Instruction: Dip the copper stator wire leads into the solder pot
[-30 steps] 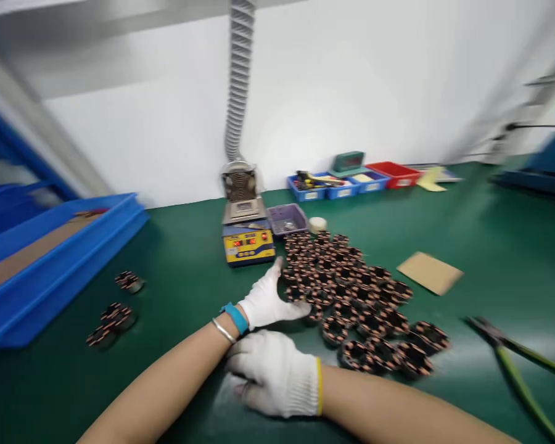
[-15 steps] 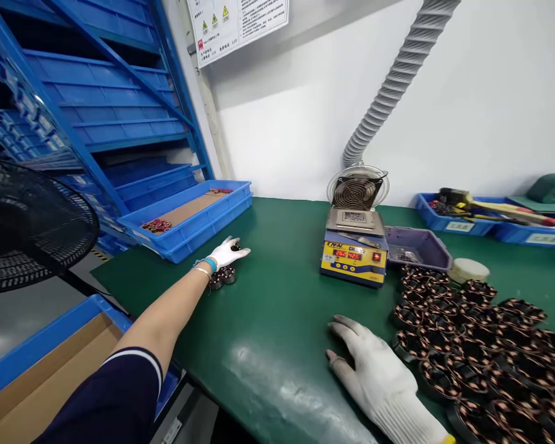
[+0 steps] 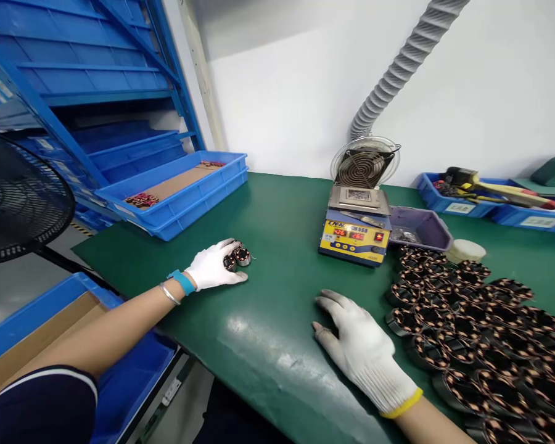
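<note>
Nearer ring (image 3: 230,264), black with copper windings: partly hidden inside the curve of the left grip (image 3: 235,260) | farther ring (image 3: 243,262), copper-wound, grey outer wall: flat, open centre up, just beside the first | many matching rings (image 3: 472,342): crowded together, right of the right grip (image 3: 321,311)

Flat green tabletop (image 3: 268,333) was smooth, glossy where light pooled. Black ring-shaped coils (image 3: 465,333) showed shiny copper metal windings. White right-hand glove (image 3: 363,345) looked matt, knitted cloth (cuff visibly ribbed). Long blue rectangular tray (image 3: 203,200) was smooth plastic.
</note>
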`<state>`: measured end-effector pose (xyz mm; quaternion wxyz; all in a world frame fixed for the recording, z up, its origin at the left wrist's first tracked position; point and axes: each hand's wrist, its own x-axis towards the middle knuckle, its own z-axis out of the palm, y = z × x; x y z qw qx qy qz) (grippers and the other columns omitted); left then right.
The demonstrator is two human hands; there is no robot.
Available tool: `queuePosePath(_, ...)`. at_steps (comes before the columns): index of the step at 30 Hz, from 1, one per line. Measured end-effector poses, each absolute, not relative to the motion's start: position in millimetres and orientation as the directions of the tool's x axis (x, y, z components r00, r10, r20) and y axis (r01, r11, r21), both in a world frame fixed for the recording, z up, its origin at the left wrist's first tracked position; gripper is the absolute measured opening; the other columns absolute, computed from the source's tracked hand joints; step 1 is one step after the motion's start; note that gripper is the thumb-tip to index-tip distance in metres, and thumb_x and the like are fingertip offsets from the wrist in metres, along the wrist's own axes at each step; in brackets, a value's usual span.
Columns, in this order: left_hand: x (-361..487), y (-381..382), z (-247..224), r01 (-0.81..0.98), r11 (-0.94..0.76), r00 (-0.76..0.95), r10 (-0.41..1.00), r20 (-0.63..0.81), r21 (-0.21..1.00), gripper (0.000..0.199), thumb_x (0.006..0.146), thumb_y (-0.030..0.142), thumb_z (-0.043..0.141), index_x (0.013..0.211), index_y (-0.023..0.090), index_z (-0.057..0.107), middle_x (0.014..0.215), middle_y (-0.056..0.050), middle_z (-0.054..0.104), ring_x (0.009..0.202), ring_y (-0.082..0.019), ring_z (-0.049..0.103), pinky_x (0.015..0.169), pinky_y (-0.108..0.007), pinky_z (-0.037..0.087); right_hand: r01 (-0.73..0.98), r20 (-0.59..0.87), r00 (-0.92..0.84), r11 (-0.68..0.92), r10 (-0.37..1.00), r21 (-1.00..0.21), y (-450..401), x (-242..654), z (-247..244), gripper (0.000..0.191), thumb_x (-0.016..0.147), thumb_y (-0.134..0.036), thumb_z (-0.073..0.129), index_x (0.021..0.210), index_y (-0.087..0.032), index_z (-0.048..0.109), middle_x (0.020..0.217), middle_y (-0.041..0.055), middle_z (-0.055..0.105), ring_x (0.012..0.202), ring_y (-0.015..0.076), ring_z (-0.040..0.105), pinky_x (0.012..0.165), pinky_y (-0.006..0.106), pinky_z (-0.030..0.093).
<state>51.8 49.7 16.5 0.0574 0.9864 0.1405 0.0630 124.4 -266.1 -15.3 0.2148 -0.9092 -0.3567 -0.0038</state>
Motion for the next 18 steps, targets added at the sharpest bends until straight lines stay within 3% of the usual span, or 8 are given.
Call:
queuePosePath(4, 83.3, 26.9, 11.0, 0.22, -0.973, 0.962, 0.229, 0.15, 0.074, 0.067, 0.075, 0.057, 0.052, 0.135, 0.027, 0.047, 0.145, -0.005, 0.041, 0.121, -0.03, 0.051, 0.096, -0.039, 0.047, 0.62, 0.119, 0.762, -0.665, 0.637, -0.415, -243.7, 124.6, -8.2, 0.041, 0.08, -0.03, 0.055, 0.119, -0.019, 0.061, 0.132, 0.0085, 0.055, 0.117, 0.0283, 0.052, 0.096, 0.043, 0.045)
queuePosePath(7, 106.2, 6.5, 16.4, 0.086, -0.993, 0.98, 0.099, 0.175, 0.079, 0.068, 0.073, 0.055, 0.057, 0.133, 0.025, 0.048, 0.142, -0.007, 0.044, 0.118, -0.029, 0.053, 0.097, -0.038, 0.046, 0.587, 0.135, 0.789, -0.669, 0.6, -0.455, -237.5, 127.4, -5.9, 0.043, 0.08, -0.029, 0.056, 0.121, -0.018, 0.059, 0.132, 0.0082, 0.054, 0.118, 0.0274, 0.051, 0.098, 0.041, 0.043)
queuePosePath(9, 116.2, -10.1, 19.7, 0.013, -0.998, 0.969, 0.03, 0.246, 0.069, 0.066, 0.068, 0.055, 0.062, 0.124, 0.021, 0.056, 0.14, -0.01, 0.045, 0.119, -0.031, 0.052, 0.1, -0.04, 0.044, 0.55, 0.166, 0.817, -0.662, 0.552, -0.509, -240.1, 129.4, -6.2, 0.043, 0.08, -0.028, 0.056, 0.121, -0.019, 0.058, 0.131, 0.0073, 0.055, 0.117, 0.0256, 0.052, 0.098, 0.039, 0.043)
queuePosePath(12, 125.1, -35.8, 19.2, -0.011, -1.0, 0.93, -0.011, 0.368, -0.004, 0.044, 0.072, 0.049, 0.062, 0.101, 0.017, 0.066, 0.135, -0.015, 0.049, 0.126, -0.035, 0.044, 0.106, -0.05, 0.035, 0.483, 0.198, 0.862, -0.64, 0.466, -0.597, -248.2, 132.8, -8.4, 0.04, 0.079, -0.027, 0.057, 0.119, -0.022, 0.059, 0.129, 0.0051, 0.056, 0.115, 0.0241, 0.054, 0.096, 0.038, 0.045)
queuePosePath(15, 131.3, -53.1, 15.3, -0.021, -0.999, 0.921, -0.036, 0.387, -0.041, 0.024, 0.079, 0.033, 0.056, 0.094, 0.018, 0.068, 0.132, -0.013, 0.052, 0.13, -0.035, 0.039, 0.108, -0.055, 0.029, 0.421, 0.228, 0.896, -0.565, 0.382, -0.709, -253.8, 137.5, -12.7, 0.038, 0.079, -0.028, 0.056, 0.117, -0.022, 0.059, 0.126, 0.0054, 0.058, 0.113, 0.0237, 0.055, 0.096, 0.04, 0.045)
queuePosePath(18, 134.4, -58.5, 14.2, -0.145, -0.989, 0.934, -0.139, 0.33, -0.007, 0.016, 0.077, 0.023, 0.055, 0.085, 0.021, 0.068, 0.135, -0.007, 0.051, 0.131, -0.031, 0.038, 0.108, -0.05, 0.033, 0.362, 0.266, 0.923, -0.395, 0.277, -0.844, -254.3, 142.9, -18.8, 0.039, 0.081, -0.032, 0.053, 0.116, -0.019, 0.058, 0.119, 0.0086, 0.06, 0.11, 0.0229, 0.057, 0.096, 0.04, 0.046)
